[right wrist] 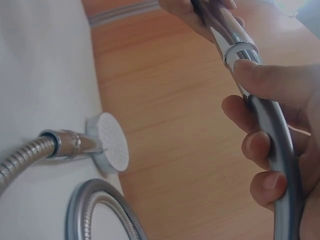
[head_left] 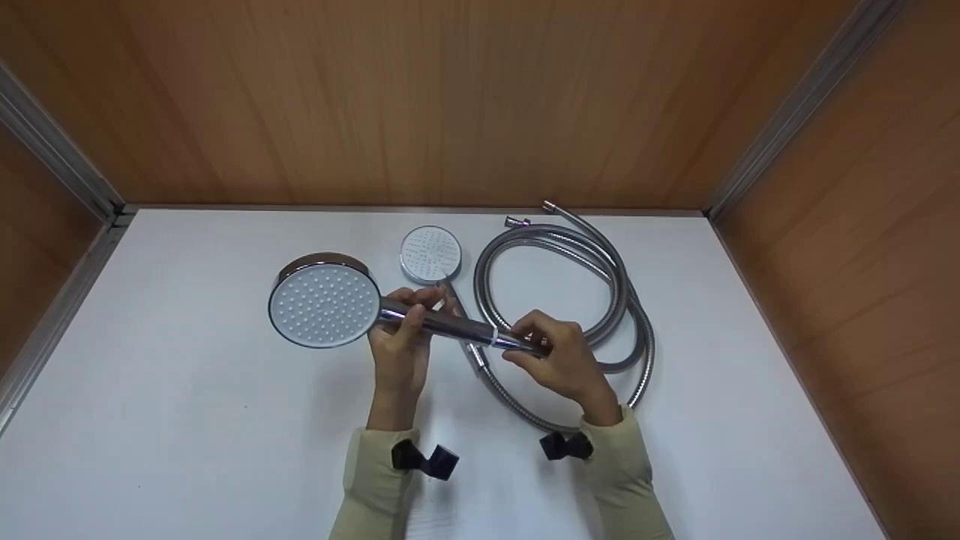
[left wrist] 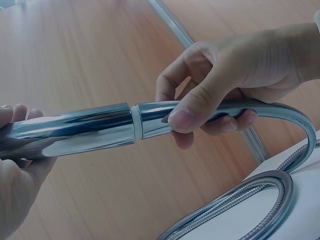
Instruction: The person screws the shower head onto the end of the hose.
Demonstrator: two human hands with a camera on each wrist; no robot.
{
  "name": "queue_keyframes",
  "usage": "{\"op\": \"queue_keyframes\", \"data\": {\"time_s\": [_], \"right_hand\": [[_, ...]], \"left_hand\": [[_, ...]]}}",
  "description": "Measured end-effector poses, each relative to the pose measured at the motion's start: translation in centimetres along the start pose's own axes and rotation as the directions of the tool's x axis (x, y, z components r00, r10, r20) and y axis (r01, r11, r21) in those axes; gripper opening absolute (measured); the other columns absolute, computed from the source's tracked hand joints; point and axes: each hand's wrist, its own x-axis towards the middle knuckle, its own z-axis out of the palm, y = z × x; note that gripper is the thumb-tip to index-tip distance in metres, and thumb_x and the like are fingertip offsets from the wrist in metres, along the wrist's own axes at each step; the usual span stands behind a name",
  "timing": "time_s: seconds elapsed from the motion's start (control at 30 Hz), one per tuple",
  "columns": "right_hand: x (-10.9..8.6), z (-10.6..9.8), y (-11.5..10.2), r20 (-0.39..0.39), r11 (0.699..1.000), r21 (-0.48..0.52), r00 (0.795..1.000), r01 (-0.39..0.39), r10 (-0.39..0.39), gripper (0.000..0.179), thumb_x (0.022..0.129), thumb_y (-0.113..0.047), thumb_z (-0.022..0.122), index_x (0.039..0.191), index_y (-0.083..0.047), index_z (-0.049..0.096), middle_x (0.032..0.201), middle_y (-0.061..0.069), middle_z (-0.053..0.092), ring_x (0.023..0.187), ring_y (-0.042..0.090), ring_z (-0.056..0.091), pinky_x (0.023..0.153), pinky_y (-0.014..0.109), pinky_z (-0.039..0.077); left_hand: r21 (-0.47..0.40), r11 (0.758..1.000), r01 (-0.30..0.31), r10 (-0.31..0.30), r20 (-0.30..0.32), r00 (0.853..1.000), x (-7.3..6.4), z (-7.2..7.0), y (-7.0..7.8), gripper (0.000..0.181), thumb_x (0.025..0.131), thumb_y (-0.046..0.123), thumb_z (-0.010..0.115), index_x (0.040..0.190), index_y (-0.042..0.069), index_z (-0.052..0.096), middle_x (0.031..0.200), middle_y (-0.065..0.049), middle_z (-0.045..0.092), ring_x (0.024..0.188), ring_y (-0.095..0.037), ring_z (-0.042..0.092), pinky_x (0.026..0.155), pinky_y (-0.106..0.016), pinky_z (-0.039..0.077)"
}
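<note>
My left hand [head_left: 400, 356] holds a large chrome shower head [head_left: 324, 307] by the upper part of its handle, its round nozzle face tilted up toward the head camera. At the handle's lower end, my right hand [head_left: 561, 358] pinches the chrome end fitting [left wrist: 154, 119] of a smooth grey shower hose [right wrist: 284, 200] between thumb and fingers. Handle and fitting are lined up end to end, with a narrow whitish ring [left wrist: 136, 123] showing between them in the left wrist view. The right hand's other fingers curl around the hose just behind the fitting.
A smaller shower head [head_left: 430, 253] lies on the white table [head_left: 187, 420] behind the hands, joined to a ribbed metal hose [head_left: 517, 407]. Coiled hoses [head_left: 619, 285] lie to the right, two loose ends toward the back. Wooden panels [head_left: 450, 105] stand behind and at the sides.
</note>
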Motion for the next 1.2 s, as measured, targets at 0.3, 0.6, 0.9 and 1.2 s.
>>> {"op": "queue_keyframes", "data": {"time_s": [0.3,0.6,0.9,1.2], "right_hand": [[0.02,0.07,0.09,0.005,1.000,-0.009,1.000,-0.004,0.004,0.021,0.077,-0.009,0.078,0.090,-0.006,0.063,0.073,0.003,0.068,0.056,0.004,0.050,0.046,0.015,0.043],[-0.07,0.03,0.19,0.002,1.000,-0.006,1.000,0.020,-0.020,0.019,0.078,-0.010,0.078,0.089,-0.005,0.063,0.071,0.002,0.067,0.054,0.004,0.046,0.045,0.014,0.039],[0.00,0.10,0.32,-0.011,0.999,-0.019,0.999,0.030,-0.030,0.027,0.076,-0.009,0.079,0.096,-0.003,0.062,0.075,0.005,0.069,0.053,0.007,0.050,0.045,0.014,0.041],[0.07,0.13,0.29,-0.029,1.000,-0.016,0.999,0.020,-0.020,0.024,0.075,-0.006,0.080,0.092,-0.004,0.063,0.079,0.005,0.070,0.056,0.009,0.056,0.045,0.018,0.048]], "left_hand": [[0.022,1.000,-0.010,0.010,-0.016,1.000,0.01,-0.10,-0.13,0.019,0.089,-0.005,0.059,0.103,0.008,0.057,0.098,-0.004,0.072,0.097,-0.019,0.069,0.099,-0.042,0.054],[0.049,0.999,0.017,-0.013,-0.078,0.997,-0.15,0.11,-0.10,0.019,0.088,-0.002,0.063,0.102,0.009,0.055,0.095,-0.003,0.071,0.093,-0.019,0.070,0.093,-0.037,0.058],[0.028,1.000,0.000,0.001,-0.049,0.999,0.00,0.01,-0.25,0.018,0.088,-0.002,0.062,0.103,0.007,0.055,0.095,-0.005,0.070,0.094,-0.019,0.069,0.095,-0.038,0.057],[0.007,1.000,-0.008,0.008,-0.035,0.999,0.03,0.04,-0.17,0.018,0.089,-0.003,0.061,0.102,0.007,0.056,0.096,-0.005,0.071,0.094,-0.019,0.069,0.094,-0.037,0.057]]}}
